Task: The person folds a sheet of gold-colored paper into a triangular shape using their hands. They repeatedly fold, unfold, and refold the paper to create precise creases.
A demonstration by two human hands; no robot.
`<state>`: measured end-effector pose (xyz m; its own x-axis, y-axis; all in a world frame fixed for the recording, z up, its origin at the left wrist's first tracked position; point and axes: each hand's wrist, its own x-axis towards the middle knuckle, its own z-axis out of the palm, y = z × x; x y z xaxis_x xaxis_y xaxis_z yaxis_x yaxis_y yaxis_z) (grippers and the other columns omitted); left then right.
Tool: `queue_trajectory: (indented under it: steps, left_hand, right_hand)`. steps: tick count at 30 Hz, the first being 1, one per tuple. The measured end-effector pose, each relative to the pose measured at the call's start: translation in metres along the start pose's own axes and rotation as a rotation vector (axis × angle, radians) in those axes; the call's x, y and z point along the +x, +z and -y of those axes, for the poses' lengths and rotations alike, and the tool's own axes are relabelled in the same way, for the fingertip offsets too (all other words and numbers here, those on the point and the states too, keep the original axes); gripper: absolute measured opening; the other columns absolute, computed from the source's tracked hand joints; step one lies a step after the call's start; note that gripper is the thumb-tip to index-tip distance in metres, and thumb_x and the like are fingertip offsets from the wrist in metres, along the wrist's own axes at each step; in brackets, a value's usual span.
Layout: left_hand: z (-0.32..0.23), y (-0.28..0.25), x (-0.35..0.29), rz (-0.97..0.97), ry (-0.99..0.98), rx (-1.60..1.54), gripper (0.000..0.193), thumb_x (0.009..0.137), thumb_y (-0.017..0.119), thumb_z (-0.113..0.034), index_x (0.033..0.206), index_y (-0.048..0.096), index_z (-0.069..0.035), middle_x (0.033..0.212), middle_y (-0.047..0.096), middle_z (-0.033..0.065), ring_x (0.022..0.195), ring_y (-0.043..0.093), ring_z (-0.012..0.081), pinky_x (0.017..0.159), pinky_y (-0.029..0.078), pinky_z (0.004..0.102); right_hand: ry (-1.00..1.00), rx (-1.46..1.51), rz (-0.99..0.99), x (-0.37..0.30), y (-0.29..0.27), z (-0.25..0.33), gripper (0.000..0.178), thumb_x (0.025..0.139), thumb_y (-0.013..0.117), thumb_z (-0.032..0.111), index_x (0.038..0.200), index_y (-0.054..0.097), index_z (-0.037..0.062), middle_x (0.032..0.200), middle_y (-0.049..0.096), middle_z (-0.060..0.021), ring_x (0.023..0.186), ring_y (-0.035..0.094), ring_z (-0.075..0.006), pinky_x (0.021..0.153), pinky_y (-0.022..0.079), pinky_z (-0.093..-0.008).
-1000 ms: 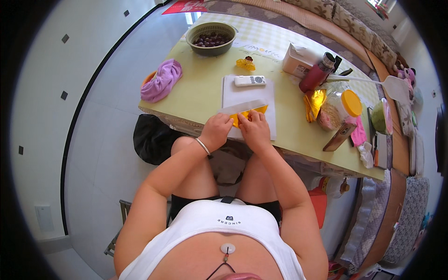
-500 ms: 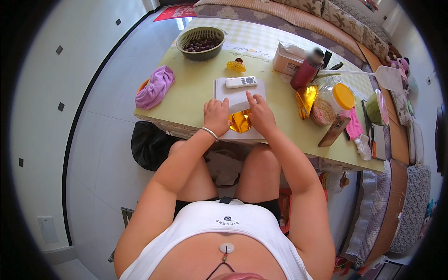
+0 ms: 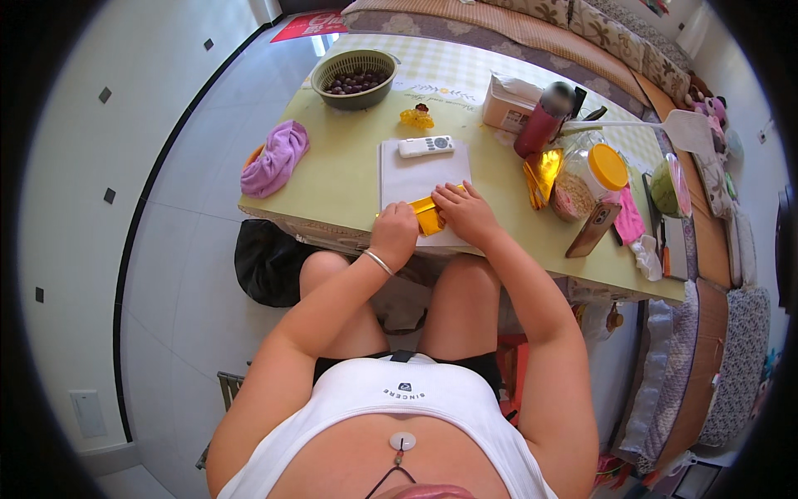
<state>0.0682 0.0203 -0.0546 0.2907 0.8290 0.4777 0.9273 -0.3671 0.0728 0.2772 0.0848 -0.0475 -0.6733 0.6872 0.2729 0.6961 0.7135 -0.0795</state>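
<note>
A sheet of gold foil paper (image 3: 427,219) lies over the near part of a white paper pad (image 3: 403,173), with folded edges showing. My left hand (image 3: 394,233) is closed on its left end, thumb and fingers pinched together. Over the right end my right hand (image 3: 467,214) bends its fingers and presses on the foil's upper edge; its thumb is partly hidden. A white remote control (image 3: 426,146) rests on the pad's far end. Beyond it sits a small yellow folded figure (image 3: 417,116).
A green colander (image 3: 354,98) of dark round fruit stands far left, a purple cloth (image 3: 276,160) nearer. On the right are a tissue box (image 3: 505,106), a red bottle (image 3: 540,125), more gold foil (image 3: 542,176), a yellow-lidded jar (image 3: 579,190), a phone (image 3: 593,229) and a white fly swatter (image 3: 689,133).
Both hands have shifted: the left has closed at the foil's left end, the right has come down over its upper right. The foil now looks narrower and folded.
</note>
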Motion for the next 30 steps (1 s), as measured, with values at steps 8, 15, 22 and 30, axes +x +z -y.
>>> queue_trajectory:
  steps: [8, 15, 22, 30]
  left_hand:
    - [0.009, -0.006, -0.030, 0.089, 0.021, 0.086, 0.046, 0.089, 0.054, -0.012, 0.130, 0.060, 0.006, 0.137, 0.059, 0.0241, 0.129, 0.056, 0.0376, 0.106, 0.046, 0.0472]
    - [0.011, -0.014, -0.035, 0.146, 0.018, 0.009, 0.052, 0.092, 0.059, -0.021, 0.139, 0.053, 0.002, 0.145, 0.053, 0.0238, 0.136, 0.049, 0.0394, 0.112, 0.036, 0.0578]
    - [0.004, -0.035, -0.036, 0.283, 0.084, -0.031, 0.081, 0.083, 0.072, -0.054, 0.153, 0.044, -0.025, 0.154, 0.034, 0.0329, 0.142, 0.035, 0.0499, 0.114, 0.026, 0.0666]
    - [0.008, -0.061, -0.029, 0.456, 0.172, -0.008, 0.097, 0.075, 0.078, -0.060, 0.158, 0.035, -0.032, 0.156, 0.026, 0.0370, 0.146, 0.028, 0.0528, 0.116, 0.020, 0.0671]
  right_hand:
    - [0.166, 0.182, 0.042, -0.014, 0.002, -0.007, 0.052, 0.102, 0.052, 0.035, 0.149, 0.048, 0.0119, 0.159, 0.042, -0.0051, 0.149, 0.034, -0.0228, 0.123, 0.022, -0.0485]
    - [0.217, 0.203, 0.042, -0.020, 0.003, -0.005, 0.057, 0.098, 0.059, 0.037, 0.149, 0.048, 0.0113, 0.159, 0.042, -0.0063, 0.150, 0.032, -0.0247, 0.123, 0.022, -0.0496]
    - [0.278, 0.204, 0.070, -0.023, -0.007, 0.005, 0.073, 0.088, 0.069, 0.045, 0.149, 0.048, 0.0104, 0.160, 0.040, -0.0063, 0.151, 0.031, -0.0266, 0.122, 0.023, -0.0534]
    - [0.274, 0.115, 0.176, -0.023, -0.024, 0.016, 0.085, 0.085, 0.068, 0.057, 0.152, 0.044, 0.0113, 0.163, 0.035, -0.0062, 0.153, 0.025, -0.0272, 0.123, 0.018, -0.0534]
